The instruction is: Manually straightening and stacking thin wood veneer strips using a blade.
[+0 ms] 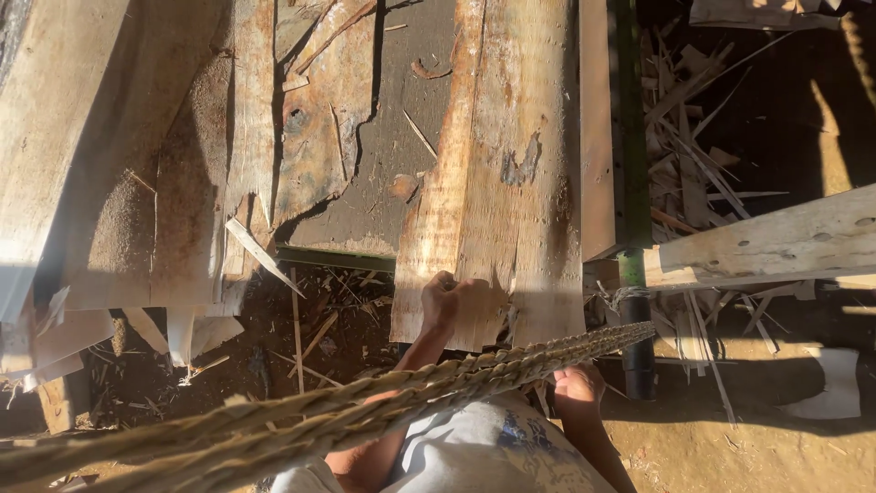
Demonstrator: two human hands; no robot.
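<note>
Splinters are the likeliest trouble: the left hand (444,299) has its fingers curled over the ragged near edge of the rough sawn plank (497,183), which lies lengthwise on the bench just left of the green metal rail (628,128). A slip along that cracked grain could cut the palm. The right hand (578,383) sits below the plank's near end, under the twisted rope (383,402); whether its fingers are apart I cannot tell.

Twisted straw rope (365,402) stretched across the foreground, pale plank (776,242) jutting in from the right, scattered wood splinters (693,155) piled on dirt ground (748,447), dark pole (637,338) standing upright.
</note>
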